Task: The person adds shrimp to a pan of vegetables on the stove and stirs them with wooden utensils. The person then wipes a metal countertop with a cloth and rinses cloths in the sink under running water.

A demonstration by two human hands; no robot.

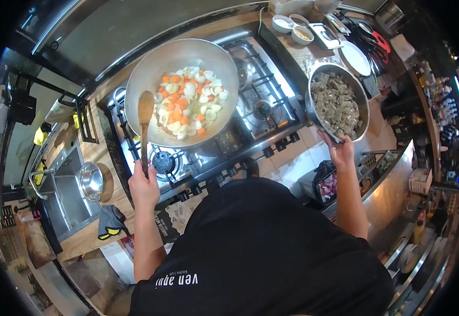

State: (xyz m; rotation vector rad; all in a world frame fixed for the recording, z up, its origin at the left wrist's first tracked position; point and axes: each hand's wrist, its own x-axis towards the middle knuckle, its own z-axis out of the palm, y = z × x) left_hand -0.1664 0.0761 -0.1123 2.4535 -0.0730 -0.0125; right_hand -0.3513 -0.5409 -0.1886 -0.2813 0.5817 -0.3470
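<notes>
While facing the gas stove, topped by a wide pan of carrots and onions, reaches both arms forward and apart. Grips the near rim of a metal bowl beside the stove with the right hand, and clasps a wooden spoon over the pan's left side with the left hand. Bears "ven aqui" lettering on the black shirt.

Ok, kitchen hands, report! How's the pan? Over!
Left hand gripping wooden spoon. Right hand holding metal bowl. Orange and white pieces in pan. Spoon crosses pan's rim.
</notes>
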